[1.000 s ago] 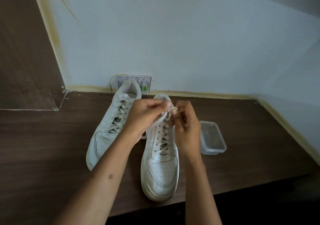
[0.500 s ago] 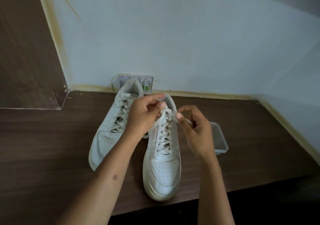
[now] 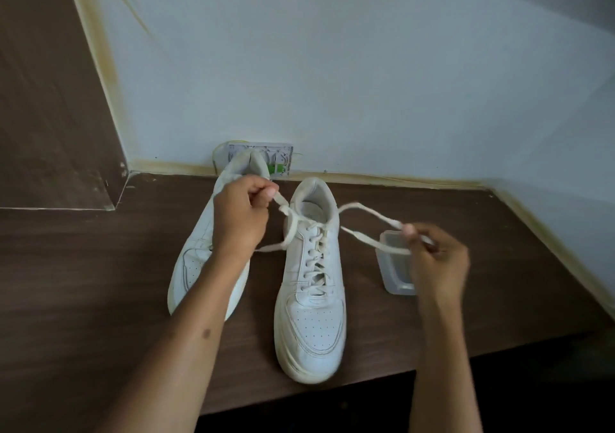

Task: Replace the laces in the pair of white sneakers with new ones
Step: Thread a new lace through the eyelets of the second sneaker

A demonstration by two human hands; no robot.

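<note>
While both fists pinch lace (image 3: 372,214), left hand (image 3: 241,216) and right hand (image 3: 436,259) spread apart.

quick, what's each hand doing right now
Left hand: closed, pinching one end of the lace beside the right sneaker's collar.
Right hand: closed, pinching the lace's other end, pulled out over the tub.

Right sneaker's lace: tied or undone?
Undone. The right sneaker's lace is pulled out sideways, one end pinched in the left hand, a loop in the right hand; no bow. Lower eyelets are laced.
</note>
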